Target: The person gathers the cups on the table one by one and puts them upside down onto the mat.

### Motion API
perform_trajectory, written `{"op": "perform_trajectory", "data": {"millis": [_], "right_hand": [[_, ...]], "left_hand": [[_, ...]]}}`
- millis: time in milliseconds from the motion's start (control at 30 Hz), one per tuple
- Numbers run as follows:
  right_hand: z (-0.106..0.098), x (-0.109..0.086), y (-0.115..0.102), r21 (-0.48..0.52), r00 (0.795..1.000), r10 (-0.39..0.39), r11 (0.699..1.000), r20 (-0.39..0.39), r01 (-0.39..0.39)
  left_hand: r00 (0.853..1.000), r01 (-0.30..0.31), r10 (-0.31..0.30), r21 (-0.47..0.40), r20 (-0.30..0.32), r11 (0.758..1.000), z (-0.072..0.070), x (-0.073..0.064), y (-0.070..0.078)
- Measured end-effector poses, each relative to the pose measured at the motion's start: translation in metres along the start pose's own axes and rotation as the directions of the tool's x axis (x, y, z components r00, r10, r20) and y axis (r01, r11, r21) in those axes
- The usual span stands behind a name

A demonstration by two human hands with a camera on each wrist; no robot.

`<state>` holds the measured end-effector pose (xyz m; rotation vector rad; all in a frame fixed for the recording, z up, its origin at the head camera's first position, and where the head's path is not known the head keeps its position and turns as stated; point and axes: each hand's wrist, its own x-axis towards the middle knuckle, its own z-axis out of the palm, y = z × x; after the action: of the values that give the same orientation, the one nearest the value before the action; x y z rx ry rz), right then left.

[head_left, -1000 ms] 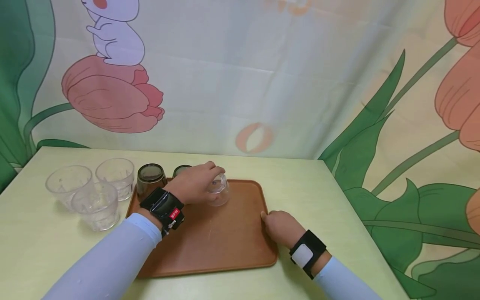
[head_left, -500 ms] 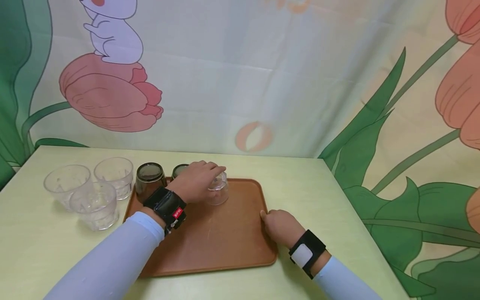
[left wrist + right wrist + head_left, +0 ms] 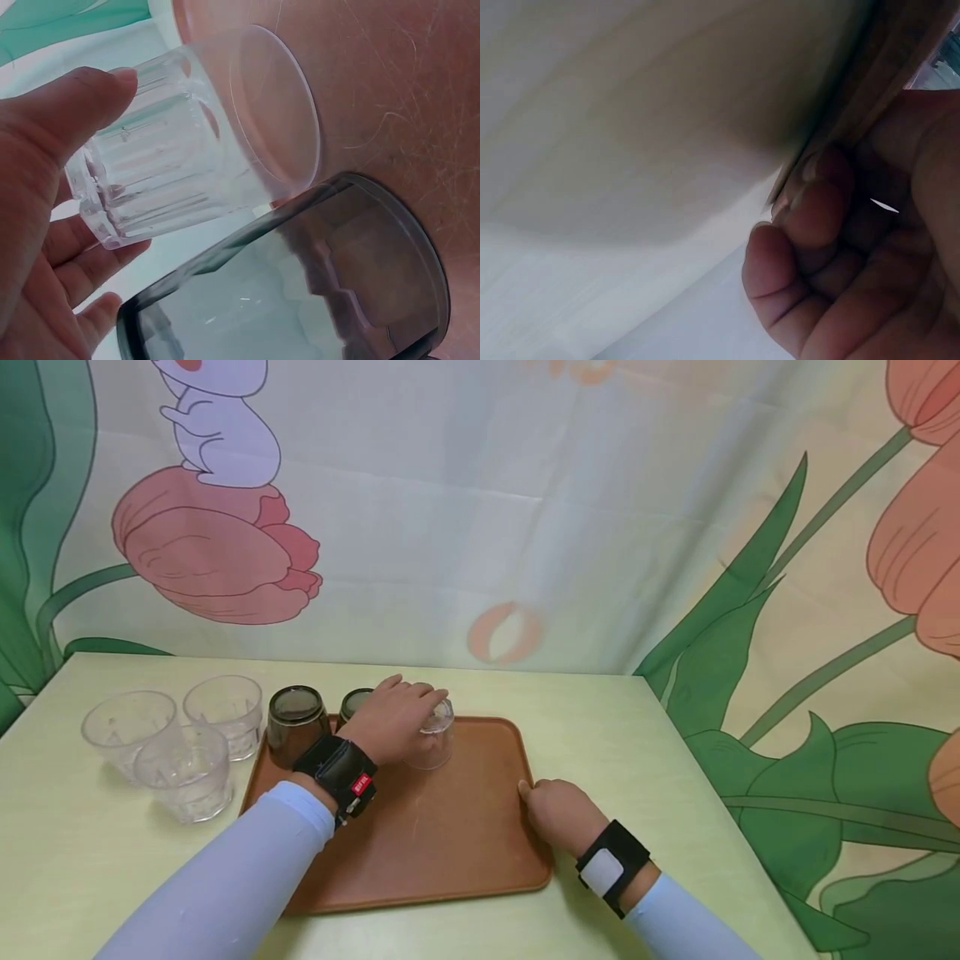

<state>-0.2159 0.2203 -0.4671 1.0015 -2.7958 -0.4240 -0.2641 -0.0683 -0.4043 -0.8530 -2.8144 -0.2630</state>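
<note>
My left hand (image 3: 393,722) holds an upside-down clear glass (image 3: 437,745) near the back of a brown tray (image 3: 450,835). In the left wrist view the thumb lies on one side of the clear glass (image 3: 169,146), the fingers on the other. Its rim is down at the tray. Close beside it stands an upturned smoky-grey glass (image 3: 292,300); in the head view this smoky glass (image 3: 355,700) is mostly behind my hand. Another dark glass (image 3: 295,727) stands upside down at the tray's back left corner. My right hand (image 3: 564,814) grips the tray's right edge, fingers curled at its side.
Three clear glasses stand upright on the pale table (image 3: 615,752), left of the tray: a back left one (image 3: 129,731), a back right one (image 3: 227,718) and a front one (image 3: 186,772). A printed curtain (image 3: 420,527) hangs behind the table.
The left hand has shifted very slightly along the clear glass, its fingers a little more spread. The glass and the right hand stay in place; the whole view drifts a little left.
</note>
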Motion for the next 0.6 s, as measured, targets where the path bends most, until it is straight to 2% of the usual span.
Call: {"op": "perform_trajectory", "data": {"millis": [233,600], "right_hand": [[0.000,0.000,-0.001,0.006,1.000,0.007,1.000,-0.002,-0.007],[-0.004,-0.001,-0.003,-0.006,1.000,0.008,1.000,-0.001,-0.008]], "left_hand": [[0.999,0.034,-0.034,0.017,0.004,0.999,0.003,0.002,0.000],[0.997,0.069,-0.068,0.036,-0.035,0.997,0.014,0.000,-0.003]]}}
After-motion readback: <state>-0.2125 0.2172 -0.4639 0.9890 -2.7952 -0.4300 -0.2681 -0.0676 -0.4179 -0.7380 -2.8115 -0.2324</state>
